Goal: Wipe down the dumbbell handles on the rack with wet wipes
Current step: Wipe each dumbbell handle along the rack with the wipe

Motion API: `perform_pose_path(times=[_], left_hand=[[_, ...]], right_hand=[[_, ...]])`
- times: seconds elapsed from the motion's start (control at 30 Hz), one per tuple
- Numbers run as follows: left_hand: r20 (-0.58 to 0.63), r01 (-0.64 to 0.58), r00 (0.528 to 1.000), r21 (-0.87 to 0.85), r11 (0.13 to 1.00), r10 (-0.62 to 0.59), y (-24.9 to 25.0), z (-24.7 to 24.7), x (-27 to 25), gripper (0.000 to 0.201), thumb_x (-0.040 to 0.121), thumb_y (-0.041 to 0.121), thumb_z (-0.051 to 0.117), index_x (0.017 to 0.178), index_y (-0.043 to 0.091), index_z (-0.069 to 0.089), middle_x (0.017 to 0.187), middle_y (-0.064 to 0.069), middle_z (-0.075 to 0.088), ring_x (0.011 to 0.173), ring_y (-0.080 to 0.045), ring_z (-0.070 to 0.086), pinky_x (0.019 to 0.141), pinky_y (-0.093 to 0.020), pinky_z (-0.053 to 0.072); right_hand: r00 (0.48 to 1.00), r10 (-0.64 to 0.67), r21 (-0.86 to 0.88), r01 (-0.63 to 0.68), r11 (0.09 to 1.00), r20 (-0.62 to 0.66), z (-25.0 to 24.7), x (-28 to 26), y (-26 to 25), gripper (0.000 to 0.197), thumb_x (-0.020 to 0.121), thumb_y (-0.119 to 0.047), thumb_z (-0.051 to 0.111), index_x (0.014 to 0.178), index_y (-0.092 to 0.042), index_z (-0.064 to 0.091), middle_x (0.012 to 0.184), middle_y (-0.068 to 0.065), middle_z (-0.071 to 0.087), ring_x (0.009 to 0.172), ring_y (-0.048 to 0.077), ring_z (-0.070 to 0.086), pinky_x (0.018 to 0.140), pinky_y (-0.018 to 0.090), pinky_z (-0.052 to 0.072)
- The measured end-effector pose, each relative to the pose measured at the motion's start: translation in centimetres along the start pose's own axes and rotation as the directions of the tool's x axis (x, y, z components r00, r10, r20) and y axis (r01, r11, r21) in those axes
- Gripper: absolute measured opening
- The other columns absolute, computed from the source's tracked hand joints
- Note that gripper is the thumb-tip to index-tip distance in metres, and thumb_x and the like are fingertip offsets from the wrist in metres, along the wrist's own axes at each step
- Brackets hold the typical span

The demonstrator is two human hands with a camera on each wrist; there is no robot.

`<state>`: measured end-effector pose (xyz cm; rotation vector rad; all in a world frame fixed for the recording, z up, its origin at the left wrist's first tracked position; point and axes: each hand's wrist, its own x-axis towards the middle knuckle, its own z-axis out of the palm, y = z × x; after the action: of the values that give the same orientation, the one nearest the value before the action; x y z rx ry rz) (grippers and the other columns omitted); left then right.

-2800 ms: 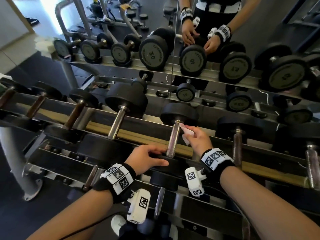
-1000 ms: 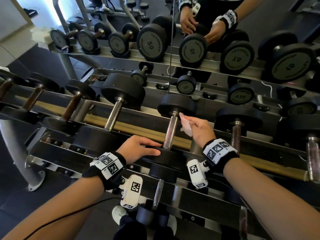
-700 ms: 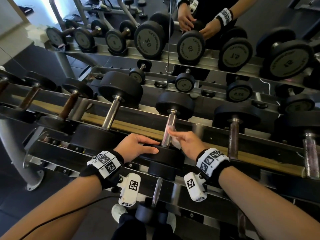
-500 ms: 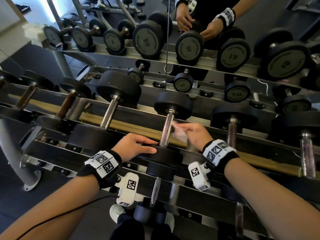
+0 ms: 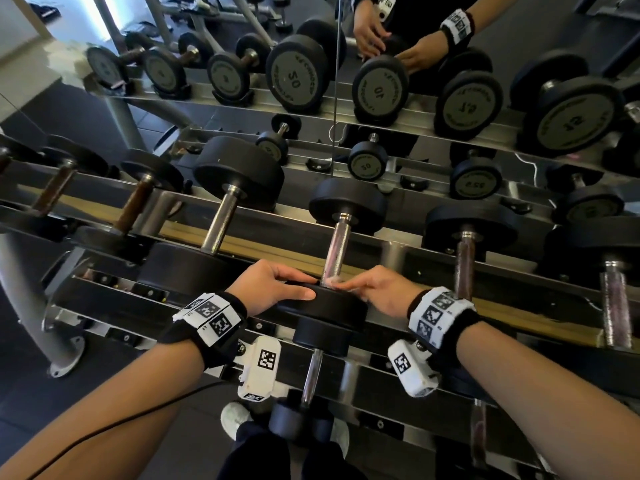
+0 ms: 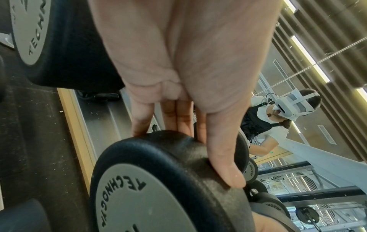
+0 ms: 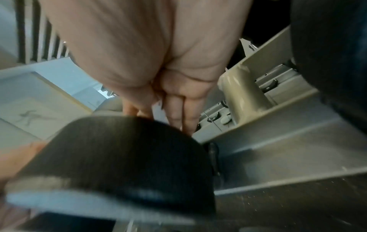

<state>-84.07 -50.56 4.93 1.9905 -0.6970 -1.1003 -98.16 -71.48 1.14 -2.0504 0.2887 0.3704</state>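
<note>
A black dumbbell with a chrome handle point(image 5: 335, 249) lies across the rack's top tier in the middle of the head view. My left hand point(image 5: 304, 287) grips its near head point(image 5: 325, 308), thumb on the rim point(image 6: 224, 164) and fingers behind it. My right hand point(image 5: 341, 284) is at the bottom of the handle, just above that head. It pinches a white wet wipe point(image 5: 331, 281) against the metal, and only a sliver of the wipe shows. In the right wrist view the fingers point(image 7: 178, 113) reach behind the blurred head point(image 7: 119, 157), which hides the wipe.
More dumbbells lie on the same tier, a chrome-handled one to the left point(image 5: 221, 223) and a dark-handled one to the right point(image 5: 464, 261). A smaller dumbbell point(image 5: 311, 372) sits on the tier below. A mirror point(image 5: 337, 81) behind reflects the rack and my hands.
My right hand has slid the wipe down the handle from near the far head to its base at the near head. The left hand has kept its hold.
</note>
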Motion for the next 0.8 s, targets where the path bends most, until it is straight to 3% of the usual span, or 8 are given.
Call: perform_pose_path(times=[0.1,0.2,0.4,0.5,0.6,0.67,0.73,0.8], left_hand=[[-0.037,-0.015,0.999,-0.004,1.0,0.014,0.0,0.3,-0.3,0.033,0.078,0.029,0.081,0.11,0.031,0.076,0.104,0.013,0.075,0.103,-0.003,0.068,0.106,-0.036,0.048],[-0.031,-0.022,0.999,-0.023,0.999,0.021,0.1,0.5,-0.7,0.034,0.079,0.028,0.079,0.112,0.03,0.075,0.106,0.012,0.075,0.105,-0.004,0.067,0.106,-0.038,0.047],[-0.042,-0.016,0.999,-0.022,1.0,0.015,-0.1,0.4,-0.5,0.034,0.077,0.031,0.081,0.11,0.031,0.076,0.104,0.014,0.075,0.103,-0.003,0.067,0.106,-0.035,0.048],[-0.029,-0.012,1.0,-0.029,1.0,0.011,-0.4,0.3,-0.2,0.033,0.076,0.031,0.082,0.108,0.033,0.077,0.103,0.014,0.075,0.101,-0.002,0.068,0.104,-0.035,0.049],[0.003,-0.01,1.0,-0.026,1.0,0.01,-0.4,0.1,0.1,0.032,0.075,0.034,0.082,0.107,0.035,0.077,0.103,0.013,0.076,0.099,-0.005,0.07,0.101,-0.036,0.052],[0.016,-0.007,1.0,-0.033,0.999,0.007,-0.4,0.0,0.2,0.03,0.077,0.032,0.081,0.106,0.035,0.077,0.1,0.012,0.076,0.096,-0.005,0.071,0.098,-0.035,0.054],[0.015,-0.007,1.0,-0.042,0.999,0.008,-0.5,0.0,0.1,0.029,0.077,0.03,0.081,0.105,0.034,0.077,0.098,0.012,0.077,0.093,-0.004,0.071,0.097,-0.033,0.054],[0.011,-0.013,1.0,-0.045,0.999,0.013,-0.5,0.0,0.0,0.029,0.078,0.031,0.081,0.106,0.034,0.077,0.097,0.013,0.077,0.093,-0.003,0.071,0.096,-0.031,0.054]], right_hand=[[0.965,0.077,0.268,-0.007,0.963,-0.251,-2.0,0.7,-0.5,0.034,0.098,-0.003,0.052,0.109,-0.03,0.07,0.115,0.0,0.069,0.112,0.018,0.062,0.109,0.036,0.043],[0.858,0.175,0.367,0.017,0.93,-0.484,-3.4,1.8,-0.1,0.03,0.101,-0.01,0.05,0.116,-0.026,0.069,0.115,0.0,0.068,0.117,0.021,0.06,0.104,0.025,0.042],[0.902,0.164,0.357,-0.012,0.934,-0.4,-1.0,3.7,-0.6,0.033,0.102,-0.013,0.049,0.13,-0.024,0.063,0.134,0.001,0.06,0.128,0.019,0.052,0.114,0.028,0.033],[0.933,0.062,0.229,0.022,0.973,-0.354,-0.1,2.6,0.0,0.038,0.102,-0.011,0.047,0.128,-0.036,0.061,0.136,-0.004,0.059,0.129,0.013,0.051,0.11,0.023,0.033],[0.992,0.015,0.028,-0.011,1.0,-0.128,-0.4,1.1,0.1,0.032,0.1,-0.023,0.053,0.121,-0.043,0.065,0.128,-0.01,0.064,0.12,0.006,0.056,0.107,0.022,0.038],[0.998,0.01,0.025,-0.009,1.0,-0.058,-1.2,1.0,-0.7,0.028,0.096,-0.021,0.059,0.11,-0.041,0.071,0.113,-0.013,0.071,0.108,0.003,0.062,0.102,0.021,0.043],[0.974,0.053,0.131,-0.024,0.991,-0.219,-2.4,1.4,-1.6,0.038,0.094,-0.009,0.061,0.099,-0.045,0.072,0.092,-0.019,0.072,0.093,0.002,0.065,0.091,0.016,0.048],[0.871,0.089,0.106,-0.043,0.993,-0.483,-3.7,1.9,-2.3,0.04,0.094,-0.013,0.06,0.098,-0.051,0.072,0.078,-0.027,0.067,0.079,-0.007,0.062,0.068,0.002,0.042]])
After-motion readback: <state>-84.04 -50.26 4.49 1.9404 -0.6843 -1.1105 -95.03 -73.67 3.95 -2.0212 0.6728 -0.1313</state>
